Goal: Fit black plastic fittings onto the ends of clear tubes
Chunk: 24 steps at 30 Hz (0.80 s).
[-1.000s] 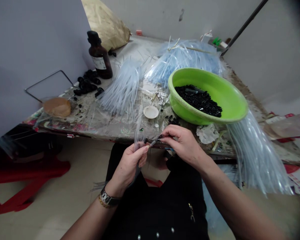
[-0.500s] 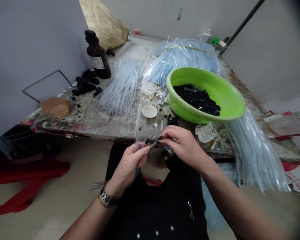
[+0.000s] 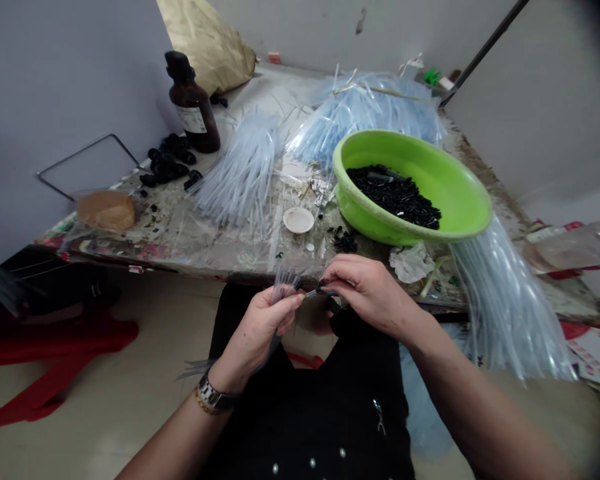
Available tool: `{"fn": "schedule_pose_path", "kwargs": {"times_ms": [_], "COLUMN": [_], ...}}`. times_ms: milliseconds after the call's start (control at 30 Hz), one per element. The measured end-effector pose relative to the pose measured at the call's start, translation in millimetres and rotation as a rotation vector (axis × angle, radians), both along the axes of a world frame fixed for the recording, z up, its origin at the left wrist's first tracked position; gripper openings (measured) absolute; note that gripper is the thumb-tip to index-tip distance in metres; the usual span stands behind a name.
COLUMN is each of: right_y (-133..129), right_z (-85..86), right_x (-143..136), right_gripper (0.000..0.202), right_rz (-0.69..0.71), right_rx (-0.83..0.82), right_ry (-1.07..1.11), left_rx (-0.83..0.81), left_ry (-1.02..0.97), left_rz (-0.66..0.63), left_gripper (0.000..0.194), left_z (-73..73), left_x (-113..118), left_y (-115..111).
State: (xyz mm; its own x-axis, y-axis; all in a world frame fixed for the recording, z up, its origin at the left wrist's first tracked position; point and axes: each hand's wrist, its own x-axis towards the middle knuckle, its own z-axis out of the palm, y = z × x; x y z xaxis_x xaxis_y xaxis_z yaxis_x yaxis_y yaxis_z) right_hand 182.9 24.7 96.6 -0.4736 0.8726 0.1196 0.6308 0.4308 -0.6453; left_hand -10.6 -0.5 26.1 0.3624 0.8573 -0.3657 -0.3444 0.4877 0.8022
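My left hand (image 3: 265, 327) is closed around a bundle of thin clear plastic tubes (image 3: 285, 281), whose other ends stick out past the wrist. One tube points out from its thumb toward my right hand (image 3: 365, 287). The fingers of that hand pinch a small black piece (image 3: 323, 285) at the tube's tip; whether it sits inside the tube I cannot tell. Both hands are over my lap, by the table's front edge. Beyond the right hand stands a green basin (image 3: 410, 230) with many small black pieces (image 3: 393, 197) in it.
Clear tube bundles lie on the table (image 3: 180, 247): a loose one (image 3: 245, 167), a large tied one (image 3: 370, 110), and another (image 3: 510, 300) hanging over the right edge. A brown bottle (image 3: 193, 110), a small white dish (image 3: 299, 220) and black caps (image 3: 167, 163) stand there too.
The view has shifted slightly. Both hands keep nearly the same pose, with the right fingers still at the tube's tip and a little farther from the left thumb.
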Motion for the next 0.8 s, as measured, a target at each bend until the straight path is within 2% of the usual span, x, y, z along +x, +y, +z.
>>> {"fn": "schedule_pose_path", "kwargs": {"times_ms": [233,433,600,800], "right_y": [-9.1,-17.1,-17.7,-21.9], "right_z": [-14.5,-26.5,-26.7,-22.2], "right_x": [-4.5,-8.9,-4.8,-1.4], "right_gripper": [0.016,0.017,0.018,0.016], "right_rz": [-0.089,-0.169,-0.198,-0.166], "right_rx": [0.004,0.019,-0.006,0.001], "right_ry": [0.075,0.074,0.098,0.074], "left_rx": [-0.023,-0.047,-0.003,0.029], "left_ry": [0.007,0.027,0.020,0.117], "left_rz": [0.016,0.024,0.003,-0.010], "left_gripper": [0.026,0.026,0.025,0.020], "left_z": [0.4,-3.5,-3.9,-3.2], "left_x": [3.7,4.7,4.9,5.3], "left_y": [-2.0,-2.4,-1.0,-2.3]}}
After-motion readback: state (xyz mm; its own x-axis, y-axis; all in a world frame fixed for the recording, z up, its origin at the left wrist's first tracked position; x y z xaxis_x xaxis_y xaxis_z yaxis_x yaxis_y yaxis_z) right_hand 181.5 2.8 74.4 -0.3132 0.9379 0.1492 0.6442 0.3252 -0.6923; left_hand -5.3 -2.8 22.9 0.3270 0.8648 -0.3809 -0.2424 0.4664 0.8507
